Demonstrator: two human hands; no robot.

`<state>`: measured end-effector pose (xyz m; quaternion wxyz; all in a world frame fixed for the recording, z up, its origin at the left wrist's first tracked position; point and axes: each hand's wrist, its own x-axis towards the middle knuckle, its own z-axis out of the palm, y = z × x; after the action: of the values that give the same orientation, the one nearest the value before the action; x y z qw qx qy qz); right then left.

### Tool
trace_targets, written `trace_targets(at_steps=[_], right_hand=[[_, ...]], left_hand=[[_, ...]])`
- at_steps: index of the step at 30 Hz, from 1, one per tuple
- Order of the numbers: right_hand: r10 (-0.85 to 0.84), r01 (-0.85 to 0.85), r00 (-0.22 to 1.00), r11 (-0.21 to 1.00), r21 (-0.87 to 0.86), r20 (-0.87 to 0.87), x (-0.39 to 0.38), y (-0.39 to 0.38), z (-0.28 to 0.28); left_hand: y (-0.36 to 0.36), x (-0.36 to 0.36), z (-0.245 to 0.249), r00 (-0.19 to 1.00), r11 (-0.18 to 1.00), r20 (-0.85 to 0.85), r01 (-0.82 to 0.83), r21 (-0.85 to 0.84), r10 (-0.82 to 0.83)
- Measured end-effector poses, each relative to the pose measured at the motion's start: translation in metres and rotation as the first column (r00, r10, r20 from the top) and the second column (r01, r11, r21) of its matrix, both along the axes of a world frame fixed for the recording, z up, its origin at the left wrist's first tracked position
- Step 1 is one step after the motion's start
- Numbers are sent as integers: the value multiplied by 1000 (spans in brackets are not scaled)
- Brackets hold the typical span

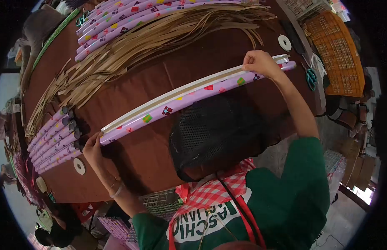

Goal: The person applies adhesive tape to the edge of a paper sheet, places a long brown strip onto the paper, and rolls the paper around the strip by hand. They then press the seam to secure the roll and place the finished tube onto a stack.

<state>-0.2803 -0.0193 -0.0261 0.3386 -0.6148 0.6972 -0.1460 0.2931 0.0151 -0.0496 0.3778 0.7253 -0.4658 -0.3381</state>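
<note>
A long tube in lilac gift-patterned paper point(181, 101) lies slantwise across the brown table, a brown strip and a white edge running along its upper side. At its lower left end, my left hand point(92, 149) is closed, its fingertips pinching the end of the strip. My right hand point(260, 63) is closed on the strip near the tube's upper right end. A black mesh bag point(218, 131) is between the tube and my body.
Long brown strips point(139, 50) lie in a pile beyond the tube. More patterned tubes point(56, 143) are stacked at the left and at the top. White tape rolls point(79, 166) lie on the brown table point(147, 175). Teal scissors point(311, 79) are at the right edge. Another person point(56, 233) is at the lower left.
</note>
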Motion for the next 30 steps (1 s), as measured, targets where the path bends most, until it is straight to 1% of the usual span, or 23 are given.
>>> trace_targets(at_steps=[2,4,5,6,7,9,12,15,17,18,19,20,21,22,23,24,25,26,27,28,29,30], right_hand=[[-6,6,1000,1000,4,-16,4,0,7],[-11,11,999,1000,7,-30,8,0,11],[-6,5,997,1000,-18,-77,10,1,12],[-4,-1,992,999,-44,-124,10,1,12],[0,-6,992,999,-46,-125,10,1,11],[-5,-10,992,993,-119,-127,9,3,7],[-27,10,989,993,-116,-147,15,6,14],[-39,19,987,992,-128,-155,15,7,11],[-41,22,988,992,-122,-150,17,7,14],[-47,29,988,993,-116,-148,17,7,14],[-2,-43,972,981,-187,-236,11,6,9],[-3,-47,965,982,-186,-261,8,5,8],[-1,-53,959,982,-183,-283,5,5,6],[-17,-14,972,991,-131,-233,2,5,5],[-25,-3,974,993,-120,-227,2,5,6],[-24,1,976,994,-105,-217,1,5,7],[27,-36,978,998,-42,-208,-9,-1,0],[36,-36,996,999,-7,-86,-15,-2,-3],[60,-59,997,998,13,-53,-24,-5,-10],[140,-139,988,990,11,-71,-40,-12,-22],[128,-128,992,992,15,-21,-43,-13,-28],[110,-111,994,994,21,22,-43,-14,-28]], left_hand=[[0,-3,4,997,1000,77,17,17,-18],[0,-8,8,995,1000,101,12,17,-14],[1,-10,9,992,1000,125,14,21,-17],[1,-10,9,992,1000,125,9,18,-11],[1,-11,9,993,1000,118,5,12,-7],[2,-10,7,994,1000,110,-1,5,0],[2,-8,4,993,1000,114,-1,-16,3],[1,-8,4,994,1000,113,-7,9,6],[2,-5,1,989,1000,148,12,0,-12],[1,6,-12,999,1000,34,8,-24,-7],[2,0,-4,997,1000,80,16,-10,-15],[3,-7,3,992,1000,126,20,4,-20],[2,-2,-1,993,1000,114,2,27,-5],[2,-3,1,991,1000,136,8,26,-12],[3,-7,4,987,1000,162,8,25,-12],[3,-12,6,991,997,126,-59,54,51],[3,-13,5,986,999,164,-34,3,33],[4,-13,4,978,999,208,-12,-46,21],[5,-15,8,976,999,216,-23,-23,28],[6,-19,13,977,999,209,-28,-36,35],[5,-13,2,968,996,249,-2,-93,25],[6,-15,5,980,997,195,-34,-63,45]])
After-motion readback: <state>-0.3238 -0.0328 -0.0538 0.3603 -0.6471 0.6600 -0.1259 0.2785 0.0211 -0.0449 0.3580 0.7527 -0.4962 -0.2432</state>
